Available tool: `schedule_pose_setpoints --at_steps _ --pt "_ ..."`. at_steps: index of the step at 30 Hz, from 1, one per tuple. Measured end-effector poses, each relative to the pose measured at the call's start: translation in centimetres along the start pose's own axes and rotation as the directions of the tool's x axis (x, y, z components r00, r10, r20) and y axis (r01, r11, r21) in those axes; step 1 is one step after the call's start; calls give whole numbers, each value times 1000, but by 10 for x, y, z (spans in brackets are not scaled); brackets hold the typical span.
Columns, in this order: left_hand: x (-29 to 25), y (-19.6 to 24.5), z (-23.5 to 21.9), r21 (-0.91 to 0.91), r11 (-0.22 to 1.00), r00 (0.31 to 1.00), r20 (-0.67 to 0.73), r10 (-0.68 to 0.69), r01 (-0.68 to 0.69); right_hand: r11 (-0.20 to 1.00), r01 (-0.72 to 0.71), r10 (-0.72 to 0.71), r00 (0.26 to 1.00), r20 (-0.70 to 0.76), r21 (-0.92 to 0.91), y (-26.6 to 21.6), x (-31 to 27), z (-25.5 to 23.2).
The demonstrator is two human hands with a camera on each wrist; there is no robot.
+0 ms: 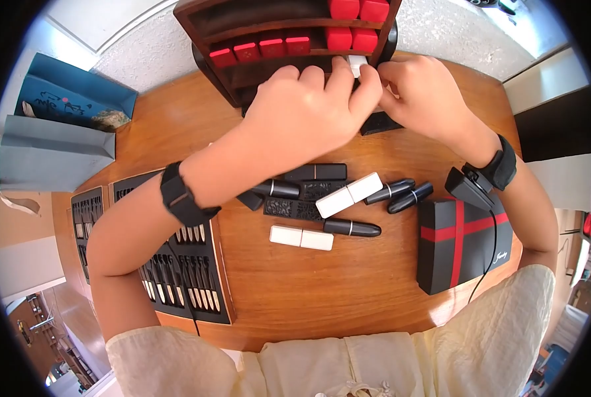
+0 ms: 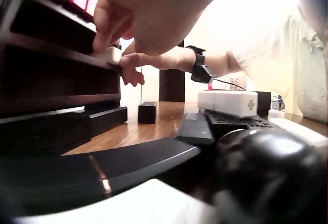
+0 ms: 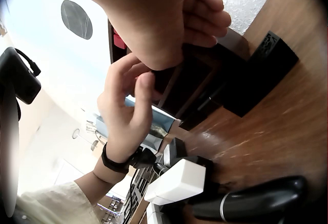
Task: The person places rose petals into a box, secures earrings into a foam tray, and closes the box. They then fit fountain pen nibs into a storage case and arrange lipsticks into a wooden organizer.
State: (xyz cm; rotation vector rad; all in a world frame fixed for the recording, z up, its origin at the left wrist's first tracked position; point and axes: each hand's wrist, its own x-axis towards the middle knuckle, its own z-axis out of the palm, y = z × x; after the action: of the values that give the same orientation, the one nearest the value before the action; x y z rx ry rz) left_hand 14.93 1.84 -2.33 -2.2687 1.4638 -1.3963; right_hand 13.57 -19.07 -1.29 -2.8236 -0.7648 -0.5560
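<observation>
At the right part of the dark rack point(image 1: 202, 30), both hands meet around a small white piece point(image 1: 357, 64). The left hand point(image 1: 315, 109) holds it between thumb and fingers, partly covering it. Close beside it is the right hand point(image 1: 421, 96), its fingers bent loosely against the rack's edge. In the left wrist view the white piece point(image 2: 115, 54) lies between the left hand point(image 2: 154, 14) above and the right hand point(image 2: 154, 61) behind. The right wrist view shows the left hand point(image 3: 128, 101) with curved fingers, and the right hand's point(image 3: 148, 24) loosely bent fingers; the white piece is hidden there.
Red boxes point(image 1: 272, 47) stand on the rack's shelves. Black and white tubes point(image 1: 301, 237) lie mid-table. Trays of dark and light pieces point(image 1: 179, 274) are at left, near blue and grey bags point(image 1: 57, 149). A black box with red ribbon point(image 1: 441, 264) sits at right.
</observation>
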Motion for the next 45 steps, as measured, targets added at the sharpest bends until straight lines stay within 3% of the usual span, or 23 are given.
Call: schedule_pose_setpoints --at_steps 2,4,6,9,13,15,16,18,19,21,22,24,25,27,28,30,33,40,41,43,44,45 --pt "-3 8 -19 -93 996 999 43 9 -5 1000 -30 30 999 21 3 -4 0 -2" --pt "-11 20 -46 -419 896 955 295 -18 146 998 -64 64 997 35 0 -6 0 -5" --pt "-15 28 -63 -591 752 880 474 31 292 997 -67 66 997 32 35 -7 -1 -6" --pt "-28 34 -68 -641 678 818 567 103 359 1000 -30 30 994 110 -1 -13 -5 -13" --pt "-33 22 -69 -661 557 761 644 76 503 999 6 -10 997 75 51 -24 -10 -18" --pt "-33 11 -68 -642 104 625 765 155 760 994 -17 7 996 93 104 -33 -9 -24" --pt "-34 6 -68 -643 103 626 764 156 759 995 -17 8 996 93 102 -35 -9 -26" --pt "-37 -1 -69 -394 -338 500 799 334 855 971 31 -47 997 62 236 -37 -11 -28" --pt "-43 0 -67 -325 -470 512 783 353 821 972 32 -48 997 61 235 -40 -9 -35" --pt "-46 -4 -70 -300 -511 515 782 352 806 880 -251 66 906 419 403 -45 0 -55" --pt "-47 -5 -71 -273 -551 516 780 353 789 880 -249 63 905 422 404 -46 1 -59" --pt "-52 -5 -72 -277 -592 536 781 320 757 496 -441 -51 845 532 748 -47 1 -62" --pt "-53 -5 -72 -282 -629 555 780 289 724 497 -440 -53 845 532 748 -48 0 -63" --pt "-53 -7 -76 -260 -657 556 778 293 708 375 -502 -140 801 582 780 -46 1 -65" --pt "-53 -8 -78 -236 -682 559 774 298 692 375 -501 -141 800 583 780 -45 1 -65" --pt "-53 -7 -82 -249 -689 571 769 286 680 511 -323 -279 814 509 797 -43 1 -64" --pt "-56 -6 -82 -270 -697 598 752 278 664 452 -375 -355 756 549 809 -50 -2 -69" --pt "-58 -8 -84 -310 -708 617 755 223 635 455 -374 -385 736 557 808 -49 -4 -69" --pt "-59 -7 -85 -307 -709 616 756 223 634 447 -353 -391 749 534 822 -46 -5 -67" --pt "-62 -6 -86 -293 -709 542 827 149 642 438 -332 -401 760 512 835 -40 -8 -59" --pt "-61 -5 -89 -291 -711 539 829 146 640 437 -268 -397 799 452 859 -36 -10 -54" --pt "-59 -4 -92 -451 -574 567 823 30 684 436 -201 -396 833 387 877 -34 -11 -50"
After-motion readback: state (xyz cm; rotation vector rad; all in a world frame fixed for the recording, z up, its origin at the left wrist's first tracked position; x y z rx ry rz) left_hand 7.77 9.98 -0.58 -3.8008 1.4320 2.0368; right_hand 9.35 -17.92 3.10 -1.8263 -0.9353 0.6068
